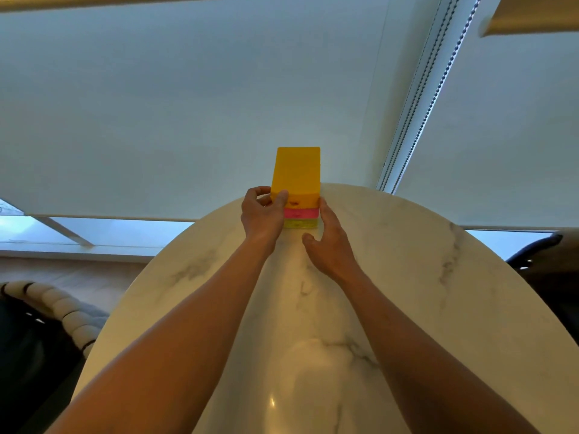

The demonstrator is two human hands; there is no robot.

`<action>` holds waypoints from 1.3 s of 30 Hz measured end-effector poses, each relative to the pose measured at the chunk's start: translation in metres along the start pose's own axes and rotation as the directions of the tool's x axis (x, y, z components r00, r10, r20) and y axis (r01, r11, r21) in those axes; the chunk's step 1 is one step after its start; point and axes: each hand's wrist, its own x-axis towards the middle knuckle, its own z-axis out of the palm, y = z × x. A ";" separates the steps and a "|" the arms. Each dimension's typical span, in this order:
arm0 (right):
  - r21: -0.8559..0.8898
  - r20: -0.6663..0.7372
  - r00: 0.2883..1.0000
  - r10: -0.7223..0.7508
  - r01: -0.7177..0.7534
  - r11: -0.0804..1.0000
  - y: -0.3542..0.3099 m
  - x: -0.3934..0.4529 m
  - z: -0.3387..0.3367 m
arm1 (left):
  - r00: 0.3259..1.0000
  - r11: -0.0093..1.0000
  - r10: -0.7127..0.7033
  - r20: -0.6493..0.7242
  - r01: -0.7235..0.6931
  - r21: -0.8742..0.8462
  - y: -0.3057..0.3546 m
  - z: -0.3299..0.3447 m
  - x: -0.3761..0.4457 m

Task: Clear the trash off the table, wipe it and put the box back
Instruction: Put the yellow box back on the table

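The box (pixel 296 183) sits at the worktop (pixel 407 277) far edge; left hand (pixel 263 214) pinches its corner, right hand (pixel 329 242) rests open alongside. An overpush could tip it off.

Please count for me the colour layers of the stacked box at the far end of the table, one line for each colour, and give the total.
Box on the marble table, held by the left hand and touched by the right hand:
Orange-yellow layer: 1
Pink layer: 1
Yellow-green layer: 1
Total: 3 layers
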 end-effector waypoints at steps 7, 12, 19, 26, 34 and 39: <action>-0.047 0.050 0.999 0.008 -0.006 0.999 -0.001 -0.001 -0.009 | 0.999 1.000 -0.016 0.028 0.016 0.006 -0.001 -0.001 0.001; -0.051 0.040 0.999 0.016 -0.014 0.999 0.000 -0.014 -0.010 | 0.996 0.996 -0.085 0.006 0.085 -0.008 -0.012 -0.011 -0.016; -0.152 0.069 0.993 0.096 -0.085 0.985 0.000 -0.044 0.001 | 0.988 0.992 -0.122 0.096 0.118 0.043 -0.044 -0.066 -0.044; -0.120 0.152 0.984 0.095 -0.077 0.990 -0.030 -0.103 0.036 | 0.987 0.994 -0.064 0.147 0.049 0.101 -0.080 -0.159 -0.094; -0.084 0.371 0.927 0.043 -0.012 0.996 -0.091 -0.196 0.129 | 0.994 0.993 -0.087 -0.073 0.093 0.078 -0.130 -0.343 -0.143; -0.045 0.521 0.853 -0.026 0.058 0.997 -0.136 -0.257 0.218 | 0.964 0.982 -0.176 -0.201 0.186 0.030 -0.176 -0.460 -0.190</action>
